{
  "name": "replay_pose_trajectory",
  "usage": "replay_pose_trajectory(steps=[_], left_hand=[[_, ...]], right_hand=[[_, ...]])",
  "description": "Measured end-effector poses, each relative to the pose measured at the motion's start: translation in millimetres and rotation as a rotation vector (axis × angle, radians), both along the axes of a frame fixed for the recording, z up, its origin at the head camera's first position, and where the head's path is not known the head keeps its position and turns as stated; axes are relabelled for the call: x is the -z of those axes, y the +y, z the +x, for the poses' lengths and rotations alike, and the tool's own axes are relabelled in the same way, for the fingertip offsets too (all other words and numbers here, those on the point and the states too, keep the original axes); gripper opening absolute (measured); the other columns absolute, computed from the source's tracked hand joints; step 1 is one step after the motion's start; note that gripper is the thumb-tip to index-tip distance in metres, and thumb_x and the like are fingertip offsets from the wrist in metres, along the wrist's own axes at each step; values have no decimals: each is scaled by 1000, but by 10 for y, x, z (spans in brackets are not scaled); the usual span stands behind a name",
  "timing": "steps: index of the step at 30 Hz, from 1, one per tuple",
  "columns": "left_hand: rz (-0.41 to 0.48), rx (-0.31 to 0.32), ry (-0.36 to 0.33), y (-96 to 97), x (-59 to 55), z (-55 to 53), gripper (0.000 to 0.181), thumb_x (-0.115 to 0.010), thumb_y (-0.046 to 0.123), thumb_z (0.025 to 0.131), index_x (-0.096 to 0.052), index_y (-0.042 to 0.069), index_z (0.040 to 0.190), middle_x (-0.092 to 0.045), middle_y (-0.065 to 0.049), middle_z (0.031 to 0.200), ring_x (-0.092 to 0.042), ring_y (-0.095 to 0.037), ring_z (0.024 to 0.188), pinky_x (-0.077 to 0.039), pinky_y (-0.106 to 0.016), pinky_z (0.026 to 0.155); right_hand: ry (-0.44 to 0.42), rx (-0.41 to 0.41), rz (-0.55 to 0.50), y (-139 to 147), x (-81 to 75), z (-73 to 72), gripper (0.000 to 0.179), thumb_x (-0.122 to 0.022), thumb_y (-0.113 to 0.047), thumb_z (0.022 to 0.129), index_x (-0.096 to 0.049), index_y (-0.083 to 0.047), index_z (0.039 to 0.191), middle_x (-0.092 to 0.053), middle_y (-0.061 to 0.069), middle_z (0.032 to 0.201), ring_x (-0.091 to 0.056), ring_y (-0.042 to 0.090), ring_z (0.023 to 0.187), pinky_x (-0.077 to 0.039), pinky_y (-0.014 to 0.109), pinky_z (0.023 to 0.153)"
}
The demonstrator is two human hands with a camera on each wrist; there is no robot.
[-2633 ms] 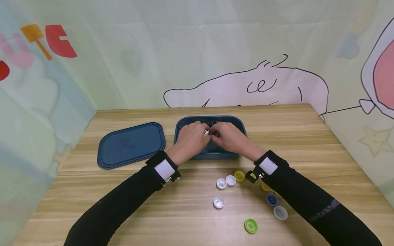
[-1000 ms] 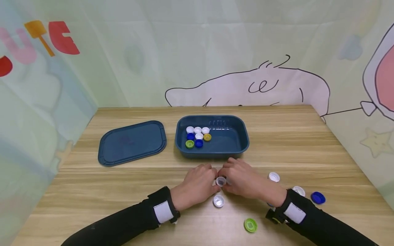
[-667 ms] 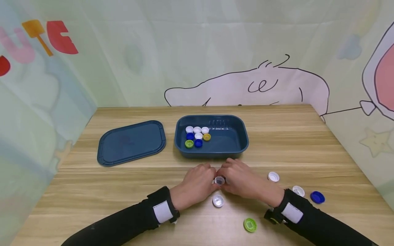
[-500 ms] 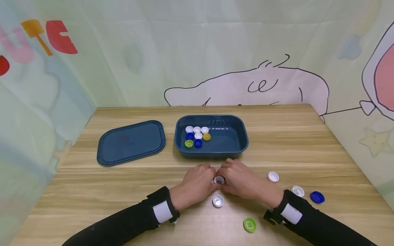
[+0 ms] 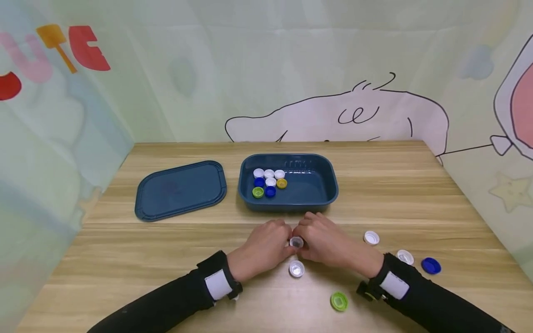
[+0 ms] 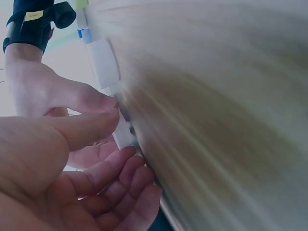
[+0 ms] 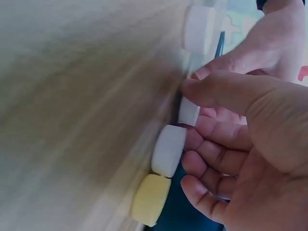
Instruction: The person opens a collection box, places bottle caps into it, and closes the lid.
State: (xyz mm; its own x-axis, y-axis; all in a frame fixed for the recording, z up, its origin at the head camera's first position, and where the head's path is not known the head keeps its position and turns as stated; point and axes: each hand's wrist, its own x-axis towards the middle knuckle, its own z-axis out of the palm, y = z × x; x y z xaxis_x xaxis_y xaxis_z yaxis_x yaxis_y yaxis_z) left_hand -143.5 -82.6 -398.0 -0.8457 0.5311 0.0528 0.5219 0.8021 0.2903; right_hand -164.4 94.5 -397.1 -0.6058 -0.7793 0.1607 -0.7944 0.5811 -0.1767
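Round white plastic cap [image 5: 296,242], rectangular dark-blue plastic tray [image 5: 288,207]
The tan wooden bench [image 5: 166,245] was streaked with grain; the long fabric sleeves [image 5: 166,296] were black, the lime-green round plastic cap [image 5: 339,301] unpatterned.

A wood-grain table [image 5: 416,185] bears a lid [image 5: 181,190], bin [image 5: 288,207] and scattered caps [image 5: 339,301]

Cartoon-printed sheets [image 5: 266,69] behind and beside a wood-grain table [image 5: 145,249] suggest a staged booth.

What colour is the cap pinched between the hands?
The cap is white, clearest in the right wrist view.
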Motion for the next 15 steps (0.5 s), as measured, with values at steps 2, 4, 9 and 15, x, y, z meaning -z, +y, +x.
replay_pose_trajectory(steps=[2, 4, 9, 15], left_hand=[[5, -15, -7, -12, -11, 5, 21, -72, 35, 83, -65, 16, 76, -52, 6, 71, -51, -9, 65, -37, -24, 51], [8, -30, -7, -26, -41, 17, 22, -72, 37, 83, -66, 17, 77, -52, 6, 71, -51, -9, 65, -36, -25, 50], [46, -61, 24, -70, -198, 19, 25, -72, 39, 82, -69, 15, 84, -53, 6, 73, -51, -8, 65, -38, -23, 51], [114, -101, 79, -133, -469, -76, 29, -74, 38, 81, -71, 12, 93, -62, 2, 85, -54, -8, 73, -44, -22, 57]], right_hand=[[14, -9, 3, -10, -18, -6, 19, -80, -24, 71, -69, -15, 84, -61, -7, 75, -45, 14, 75, -37, 32, 69], [27, -19, 2, -19, -45, -5, 20, -80, -23, 70, -69, -15, 84, -61, -6, 75, -45, 14, 74, -37, 31, 68], [55, -28, -29, -31, -221, -11, 26, -80, -22, 70, -71, -11, 91, -66, -3, 81, -47, 13, 74, -41, 28, 68], [78, -19, -72, -43, -518, -117, 29, -79, -17, 72, -71, -8, 98, -68, -1, 90, -53, 13, 80, -47, 27, 72]])
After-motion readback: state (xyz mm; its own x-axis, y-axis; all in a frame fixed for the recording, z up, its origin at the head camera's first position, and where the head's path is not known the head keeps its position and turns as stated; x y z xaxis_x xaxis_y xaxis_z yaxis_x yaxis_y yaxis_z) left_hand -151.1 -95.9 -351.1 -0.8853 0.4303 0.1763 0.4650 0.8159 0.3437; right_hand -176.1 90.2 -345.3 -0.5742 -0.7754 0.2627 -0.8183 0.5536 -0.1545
